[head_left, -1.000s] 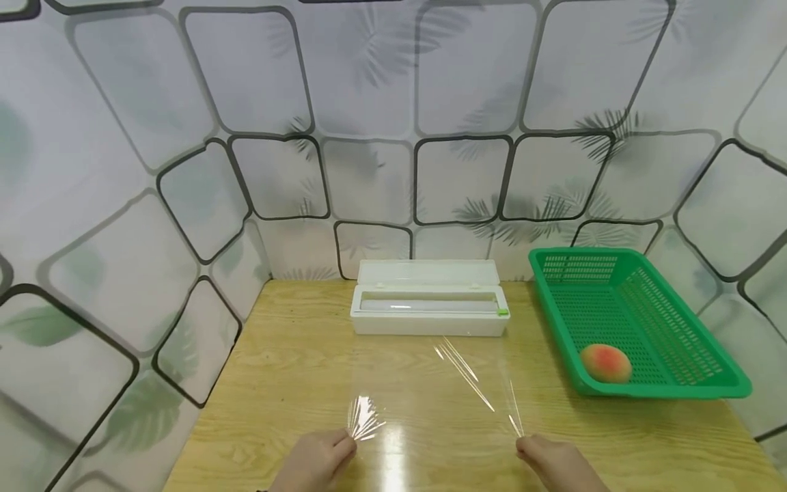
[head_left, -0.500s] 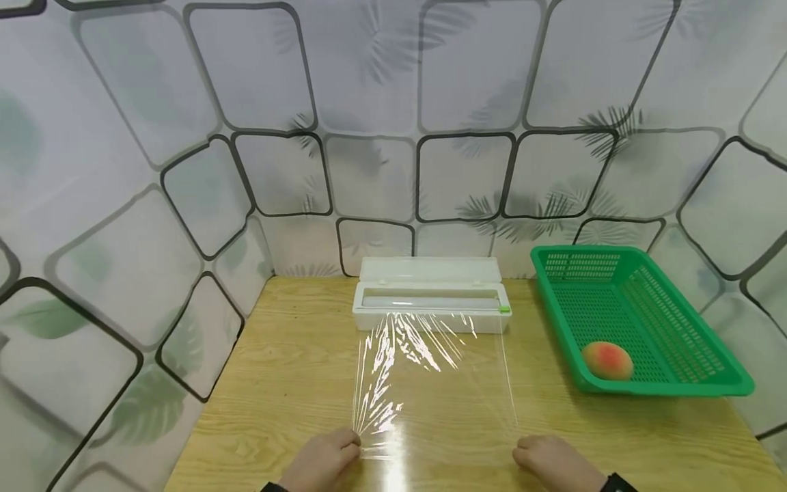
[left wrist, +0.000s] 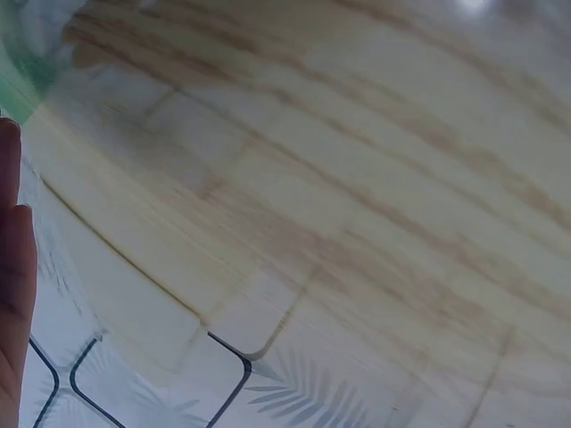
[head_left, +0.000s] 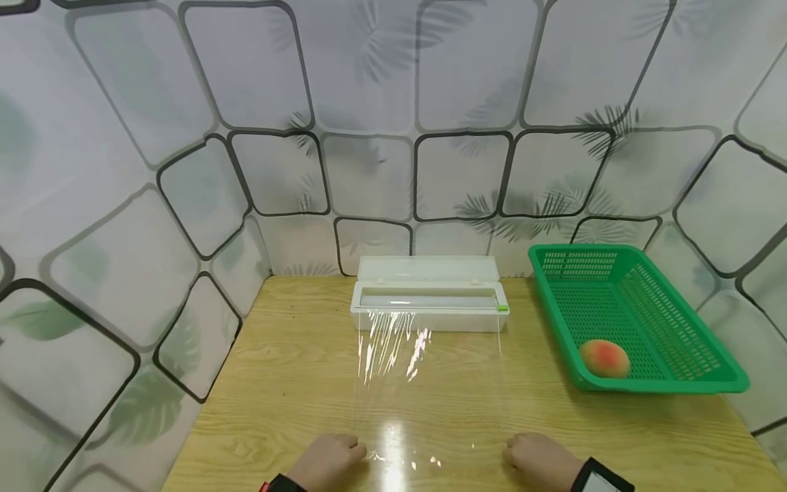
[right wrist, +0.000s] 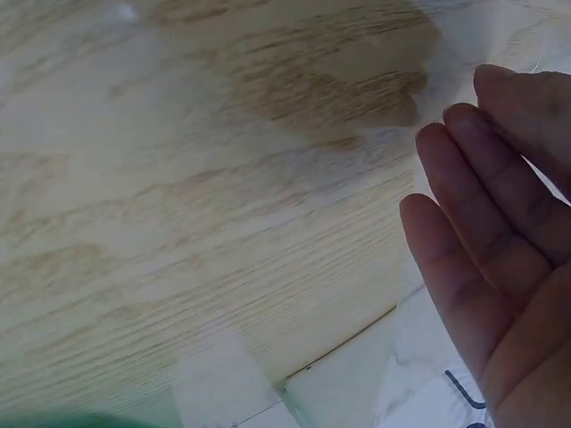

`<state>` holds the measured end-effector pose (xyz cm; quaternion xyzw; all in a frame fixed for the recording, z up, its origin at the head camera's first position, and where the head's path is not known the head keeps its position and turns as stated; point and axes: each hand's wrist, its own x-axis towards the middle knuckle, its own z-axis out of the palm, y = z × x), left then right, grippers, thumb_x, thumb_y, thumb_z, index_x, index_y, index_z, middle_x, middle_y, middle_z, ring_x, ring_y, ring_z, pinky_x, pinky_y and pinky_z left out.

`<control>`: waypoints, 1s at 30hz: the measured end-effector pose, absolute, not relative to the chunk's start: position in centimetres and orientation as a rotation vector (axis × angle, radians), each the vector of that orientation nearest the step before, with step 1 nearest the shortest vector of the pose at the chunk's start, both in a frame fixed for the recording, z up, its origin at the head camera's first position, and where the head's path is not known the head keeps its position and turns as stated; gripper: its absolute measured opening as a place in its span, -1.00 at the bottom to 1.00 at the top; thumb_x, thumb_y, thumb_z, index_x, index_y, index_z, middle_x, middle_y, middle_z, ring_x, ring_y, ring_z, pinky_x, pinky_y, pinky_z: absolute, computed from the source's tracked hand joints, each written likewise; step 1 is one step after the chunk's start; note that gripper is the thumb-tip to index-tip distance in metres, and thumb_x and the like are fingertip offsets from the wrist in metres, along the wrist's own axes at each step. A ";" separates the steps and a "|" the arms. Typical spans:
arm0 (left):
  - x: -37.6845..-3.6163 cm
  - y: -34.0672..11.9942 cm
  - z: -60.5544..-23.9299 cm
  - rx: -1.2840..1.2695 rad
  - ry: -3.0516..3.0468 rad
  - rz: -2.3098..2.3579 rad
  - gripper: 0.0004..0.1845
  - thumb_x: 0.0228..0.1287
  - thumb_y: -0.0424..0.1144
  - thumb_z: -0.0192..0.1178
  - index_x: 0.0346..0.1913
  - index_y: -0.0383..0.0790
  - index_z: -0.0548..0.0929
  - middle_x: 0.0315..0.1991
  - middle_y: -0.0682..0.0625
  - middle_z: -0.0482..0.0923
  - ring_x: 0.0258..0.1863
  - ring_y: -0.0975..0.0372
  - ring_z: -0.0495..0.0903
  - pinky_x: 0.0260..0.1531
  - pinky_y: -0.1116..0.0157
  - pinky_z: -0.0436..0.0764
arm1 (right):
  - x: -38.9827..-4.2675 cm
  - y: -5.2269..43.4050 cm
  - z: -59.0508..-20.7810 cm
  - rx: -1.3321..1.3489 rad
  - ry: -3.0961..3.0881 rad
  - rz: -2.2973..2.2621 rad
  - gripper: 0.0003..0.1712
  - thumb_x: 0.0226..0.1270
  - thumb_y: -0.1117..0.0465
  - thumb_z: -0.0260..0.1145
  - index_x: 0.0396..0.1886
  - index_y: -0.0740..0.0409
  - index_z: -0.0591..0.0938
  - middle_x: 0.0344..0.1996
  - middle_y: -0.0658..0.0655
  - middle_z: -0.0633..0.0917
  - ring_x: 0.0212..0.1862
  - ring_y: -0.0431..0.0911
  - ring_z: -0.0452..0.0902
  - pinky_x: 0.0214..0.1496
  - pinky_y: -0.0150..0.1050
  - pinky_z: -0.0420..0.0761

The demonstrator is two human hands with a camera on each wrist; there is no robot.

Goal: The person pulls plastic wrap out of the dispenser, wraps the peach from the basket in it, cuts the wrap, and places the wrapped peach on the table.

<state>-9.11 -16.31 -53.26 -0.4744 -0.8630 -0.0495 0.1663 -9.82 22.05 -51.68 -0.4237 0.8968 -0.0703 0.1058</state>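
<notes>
A sheet of clear plastic wrap (head_left: 424,396) stretches from the white wrap dispenser (head_left: 430,321) toward me, low over the wooden table. My left hand (head_left: 328,461) grips its near left corner, and my right hand (head_left: 544,461) grips the near right corner. The pinch points are hard to make out. In the right wrist view, the lower fingers (right wrist: 455,232) extend fairly straight with the thumb side close above them. Only a few fingertips (left wrist: 11,223) show at the edge of the left wrist view. The dispenser's lid stands raised; a roll lies inside.
A green plastic basket (head_left: 664,383) stands at the right of the table (head_left: 295,369), with a peach (head_left: 605,359) in its near left corner. A patterned curtain (head_left: 369,178) surrounds the table at the back and sides. A green slider (head_left: 502,307) sits on the dispenser's right end.
Both hands have come slightly closer together and look lower. The bunched wrap at the left hand has spread into a flatter sheet, its bright creases now near the dispenser.
</notes>
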 end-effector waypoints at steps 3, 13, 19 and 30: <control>-9.2 -16.2 -53.5 -1.360 -2.408 -0.140 -0.78 -0.25 -0.33 0.28 -0.67 -0.06 0.40 -0.66 0.17 0.20 -0.72 0.44 0.09 -0.78 0.55 0.08 | -10.0 22.0 -52.0 -1.291 2.654 -0.173 -0.74 -0.13 0.35 0.31 -0.73 0.00 0.42 -0.75 -0.18 0.31 -0.66 -0.36 0.14 -0.68 -0.42 0.19; -9.2 -15.9 -53.7 -1.407 -2.387 -0.071 -0.78 -0.31 -0.30 0.29 -0.72 -0.03 0.42 -0.69 0.18 0.22 -0.72 0.42 0.21 -0.80 0.54 0.14 | -10.8 22.2 -52.8 -1.541 2.646 -0.165 -0.73 -0.25 0.36 0.34 -0.77 -0.05 0.45 -0.70 -0.21 0.30 -0.64 -0.38 0.11 -0.67 -0.51 0.12; -9.3 -15.9 -53.8 -1.414 -2.412 -0.101 -0.80 -0.27 -0.29 0.27 -0.68 -0.04 0.41 -0.68 0.19 0.28 -0.69 0.42 0.27 -0.77 0.54 0.18 | -10.8 22.1 -52.5 -1.434 2.578 -0.167 -0.80 -0.13 0.29 0.34 -0.74 -0.05 0.50 -0.70 -0.21 0.26 -0.65 -0.35 0.06 -0.68 -0.47 0.12; -9.2 -16.3 -53.8 -1.458 -2.573 -0.084 -0.82 -0.23 -0.27 0.32 -0.70 -0.01 0.51 -0.67 0.22 0.26 -0.67 0.43 0.16 -0.74 0.57 0.05 | -10.7 22.3 -52.5 -1.450 2.542 -0.241 -0.77 -0.01 0.27 0.29 -0.70 -0.03 0.43 -0.71 -0.22 0.26 -0.65 -0.38 0.09 -0.67 -0.48 0.14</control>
